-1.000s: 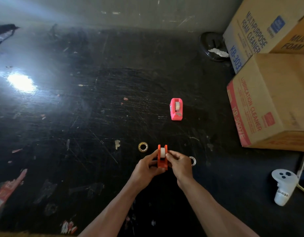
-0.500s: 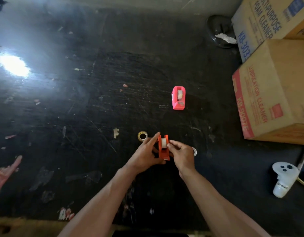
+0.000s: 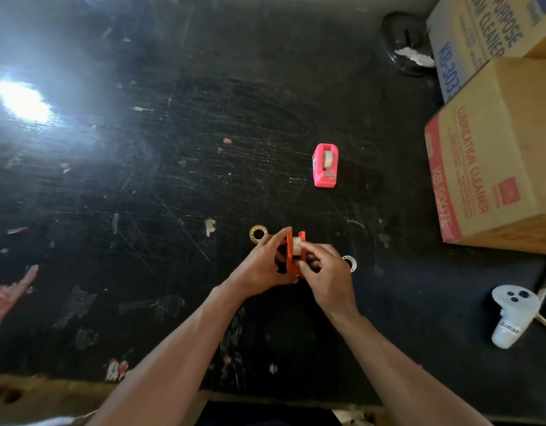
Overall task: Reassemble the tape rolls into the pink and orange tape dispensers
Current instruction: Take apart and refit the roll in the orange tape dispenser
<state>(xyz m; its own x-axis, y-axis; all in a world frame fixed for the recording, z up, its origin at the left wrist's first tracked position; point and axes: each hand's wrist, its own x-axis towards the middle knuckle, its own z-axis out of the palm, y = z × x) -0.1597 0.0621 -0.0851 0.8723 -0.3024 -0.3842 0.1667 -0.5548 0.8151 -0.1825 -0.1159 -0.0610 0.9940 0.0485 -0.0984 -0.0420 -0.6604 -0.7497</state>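
I hold the orange tape dispenser (image 3: 291, 256) just above the black table, with a white tape roll (image 3: 297, 243) seated between its side walls. My left hand (image 3: 261, 265) grips its left side. My right hand (image 3: 327, 272) holds its right side, fingertips pressing on the roll. The pink tape dispenser (image 3: 326, 165) stands further back on the table with a tape roll inside it. A yellowish tape roll (image 3: 257, 233) lies flat just left of my left hand. A white ring-shaped core (image 3: 350, 262) lies partly hidden behind my right hand.
Two cardboard boxes (image 3: 493, 155) stand stacked at the right edge. A white controller (image 3: 510, 315) lies at the lower right. A dark round dish (image 3: 403, 44) with crumpled paper sits at the back right. The scratched black table (image 3: 142, 179) carries scraps of tape and paper.
The camera has tilted down, so everything sits higher in view. My hands keep hold of the orange dispenser; my right fingers have shifted further onto the roll.
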